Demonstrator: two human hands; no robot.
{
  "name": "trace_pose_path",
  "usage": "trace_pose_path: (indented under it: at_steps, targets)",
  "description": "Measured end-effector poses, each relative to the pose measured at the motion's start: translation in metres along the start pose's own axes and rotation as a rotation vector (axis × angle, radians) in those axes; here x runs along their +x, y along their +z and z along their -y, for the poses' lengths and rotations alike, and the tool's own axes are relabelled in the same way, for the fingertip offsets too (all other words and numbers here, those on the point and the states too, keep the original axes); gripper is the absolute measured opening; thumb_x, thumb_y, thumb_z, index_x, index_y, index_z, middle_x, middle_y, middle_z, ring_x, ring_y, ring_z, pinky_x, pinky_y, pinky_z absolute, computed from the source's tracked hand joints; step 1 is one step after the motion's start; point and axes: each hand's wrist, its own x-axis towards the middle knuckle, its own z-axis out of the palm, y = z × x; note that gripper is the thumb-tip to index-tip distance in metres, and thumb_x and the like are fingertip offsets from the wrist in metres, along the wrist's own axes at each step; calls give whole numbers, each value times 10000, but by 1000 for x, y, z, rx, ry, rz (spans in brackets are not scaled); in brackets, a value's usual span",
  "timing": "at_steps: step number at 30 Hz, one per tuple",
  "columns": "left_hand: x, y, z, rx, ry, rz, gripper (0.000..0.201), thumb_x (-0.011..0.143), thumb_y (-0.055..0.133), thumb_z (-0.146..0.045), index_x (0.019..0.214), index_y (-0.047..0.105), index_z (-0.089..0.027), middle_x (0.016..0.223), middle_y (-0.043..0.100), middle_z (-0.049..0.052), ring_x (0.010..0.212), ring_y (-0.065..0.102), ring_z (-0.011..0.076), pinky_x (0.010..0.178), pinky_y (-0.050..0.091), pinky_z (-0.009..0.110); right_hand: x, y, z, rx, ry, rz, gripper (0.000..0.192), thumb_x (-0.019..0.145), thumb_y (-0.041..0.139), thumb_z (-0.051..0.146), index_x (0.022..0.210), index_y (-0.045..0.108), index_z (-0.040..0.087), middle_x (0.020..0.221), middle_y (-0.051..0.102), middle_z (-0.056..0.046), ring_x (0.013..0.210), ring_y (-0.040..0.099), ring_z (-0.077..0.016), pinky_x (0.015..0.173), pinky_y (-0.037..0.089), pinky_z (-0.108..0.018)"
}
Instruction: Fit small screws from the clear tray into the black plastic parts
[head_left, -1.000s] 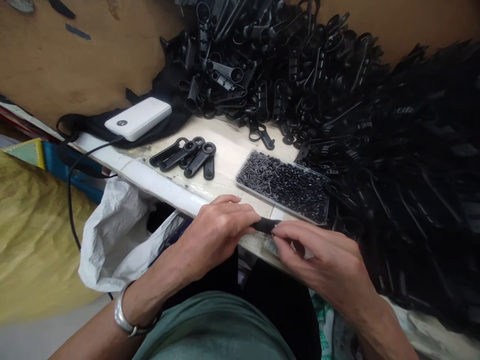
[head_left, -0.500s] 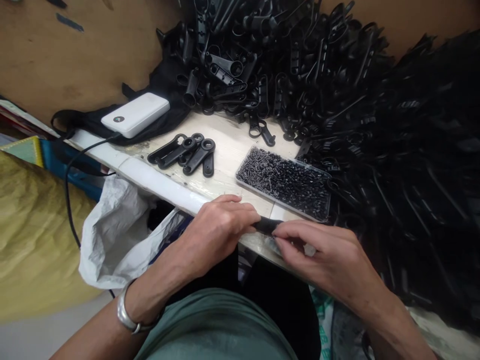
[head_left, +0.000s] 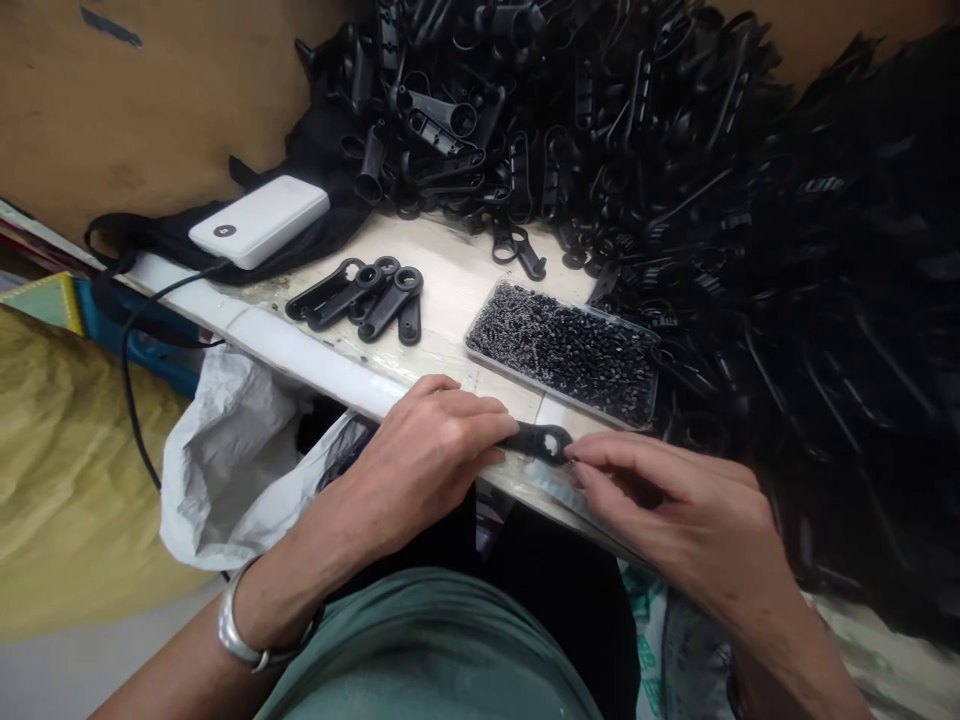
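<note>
At the table [head_left: 450, 300] edge, the left hand [head_left: 427, 455] pinches one end of a black clip [head_left: 541, 441] lying just before the screw tray [head_left: 562, 352], while the right hand [head_left: 675, 510] touches its ring end with loosely curled fingertips [head_left: 581, 452].

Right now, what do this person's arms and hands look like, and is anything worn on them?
Both arms are bare to the frame edge: no sleeves, no gloves. The left hand has a broad silver-coloured metal bangle around its wrist. The right hand shows no ring, watch or band. No markings show on either arm. A grey-green garment covers the body below.
</note>
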Motion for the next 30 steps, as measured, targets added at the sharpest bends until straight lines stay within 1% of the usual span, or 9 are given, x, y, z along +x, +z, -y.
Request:
trace_pose_path:
  at_steps: [2, 3, 9, 11, 14, 16, 18, 24, 30]
  targets:
    - [1, 0, -2, 4, -12, 1, 151, 873, 550, -106, 968, 619, -201, 985, 699, 18, 873, 642, 152, 860, 350, 328, 0, 4, -1, -8, -83, 22, 147, 832, 616, 69, 899, 636, 199, 898, 698, 7, 759, 671, -131, 713, 540, -211]
    - [1, 0, -2, 4, -21, 2, 160, 874, 545, -100, 973, 619, -202, 959, 700, 12, 855, 641, 147, 836, 346, 324, 0, 6, -2, -15, -121, 30, 156, 835, 612, 61, 906, 628, 199, 908, 698, 6, 766, 671, -129, 735, 535, -211]
    - [2, 2, -3, 2, -40, 8, 207, 873, 511, -67, 966, 624, -213, 852, 695, -18, 784, 628, 130, 770, 314, 317, 3, 7, -7, -107, -221, 59, 132, 853, 588, 85, 871, 607, 215, 844, 680, 11, 704, 649, -128, 659, 508, -215]
    - [2, 4, -3, 10, -38, -7, 219, 878, 483, -61, 947, 626, -212, 852, 696, -7, 775, 623, 132, 758, 312, 315, 6, 4, -7, -104, -232, 134, 130, 874, 550, 97, 842, 606, 209, 780, 651, 12, 656, 616, -124, 631, 484, -229]
    - [2, 5, -2, 13, -30, -16, 240, 880, 456, -57, 944, 626, -213, 852, 696, 0, 760, 617, 131, 746, 315, 308, 15, -2, -6, -88, -256, 315, 178, 912, 486, 114, 779, 578, 189, 666, 543, 21, 565, 517, -107, 574, 415, -247]
    - [2, 5, -2, 16, -20, -14, 250, 882, 446, -56, 948, 627, -216, 853, 694, -1, 757, 616, 128, 743, 318, 304, 20, -6, -5, -96, -271, 425, 212, 928, 455, 124, 746, 543, 186, 636, 473, 31, 533, 450, -100, 551, 366, -256]
    - [2, 5, -1, 24, -10, -16, 253, 887, 440, -59, 949, 629, -217, 858, 694, 0, 761, 617, 126, 741, 320, 300, 25, -9, -5, -113, -283, 490, 229, 930, 441, 128, 717, 497, 192, 629, 437, 40, 515, 405, -96, 534, 323, -261]
    - [2, 7, 3, 43, 24, -37, 257, 892, 447, -63, 954, 640, -221, 889, 699, 1, 761, 627, 122, 744, 329, 301, 33, -14, -3, -86, -293, 600, 235, 914, 449, 110, 697, 413, 195, 629, 429, 57, 512, 400, -82, 513, 267, -260]
    - [2, 6, 3, 57, 30, -35, 244, 890, 470, -70, 948, 652, -223, 893, 703, 2, 769, 634, 121, 744, 344, 290, 34, -15, -7, -71, -275, 642, 214, 876, 484, 90, 691, 448, 192, 627, 469, 56, 520, 426, -78, 512, 296, -251]
